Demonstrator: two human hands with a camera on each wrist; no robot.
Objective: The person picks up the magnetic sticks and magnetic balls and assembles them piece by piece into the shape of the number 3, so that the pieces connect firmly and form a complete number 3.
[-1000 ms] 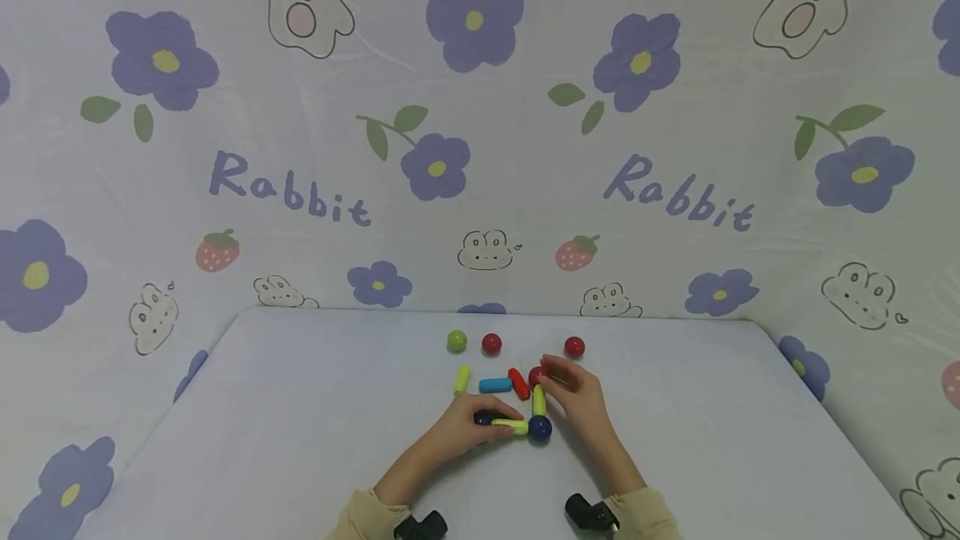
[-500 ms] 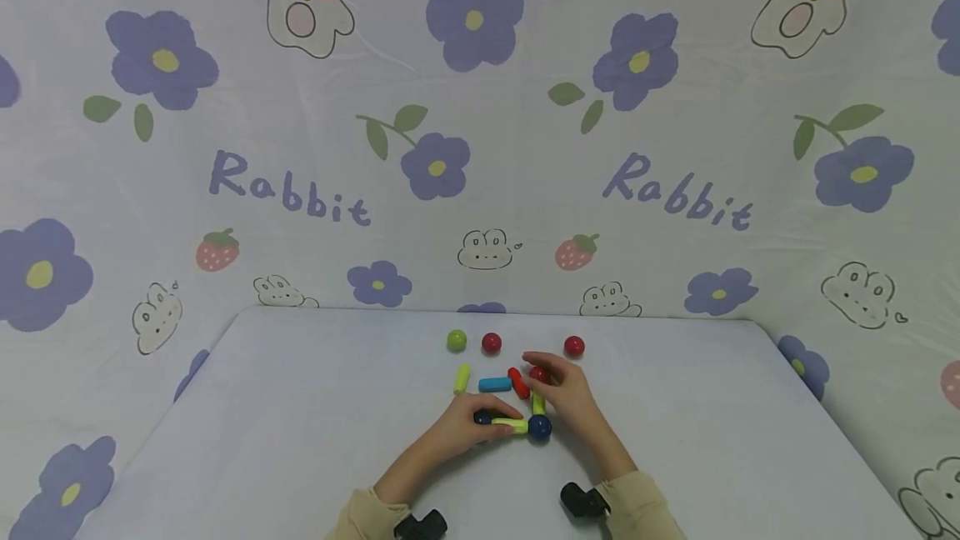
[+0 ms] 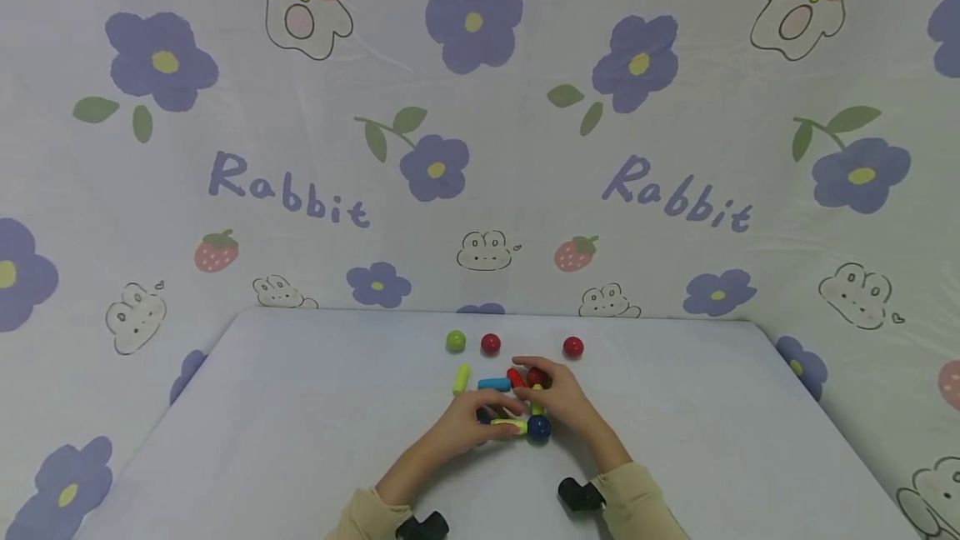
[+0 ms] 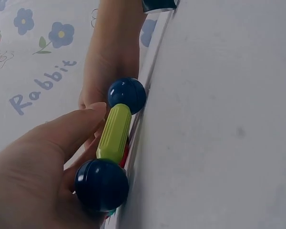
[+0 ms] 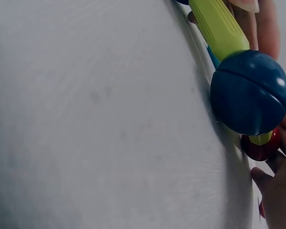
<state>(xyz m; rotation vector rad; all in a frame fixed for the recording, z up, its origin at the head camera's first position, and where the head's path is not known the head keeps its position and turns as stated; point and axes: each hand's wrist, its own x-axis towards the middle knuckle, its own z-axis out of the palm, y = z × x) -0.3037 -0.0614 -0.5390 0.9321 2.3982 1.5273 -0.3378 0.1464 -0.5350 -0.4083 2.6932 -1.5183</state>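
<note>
My left hand (image 3: pixel 463 425) pinches a ribbed yellow-green rod (image 4: pixel 114 133) of a magnetic building toy, between thumb and fingers. A dark blue ball (image 4: pixel 101 185) sits on the rod's near end and another blue ball (image 3: pixel 538 428) on its other end. From that second ball a further yellow-green rod (image 3: pixel 537 408) runs away toward a red ball (image 3: pixel 535 376). Around this red ball, my right hand (image 3: pixel 564 400) reaches leftward, thumb and index finger spread on either side of a red rod (image 3: pixel 514 376). Whether its other fingers touch the ball is hidden.
A blue rod (image 3: pixel 493 385) and a loose yellow-green rod (image 3: pixel 461 379) lie left of the red rod. Behind them are a green ball (image 3: pixel 455 342) and two red balls, one (image 3: pixel 491 345) at centre and one (image 3: pixel 573 347) to the right, on the white table (image 3: pixel 300 407).
My right hand has moved left past the red ball, its thumb and index finger spreading apart toward the red rod. My left hand stays almost still, holding the rod.
</note>
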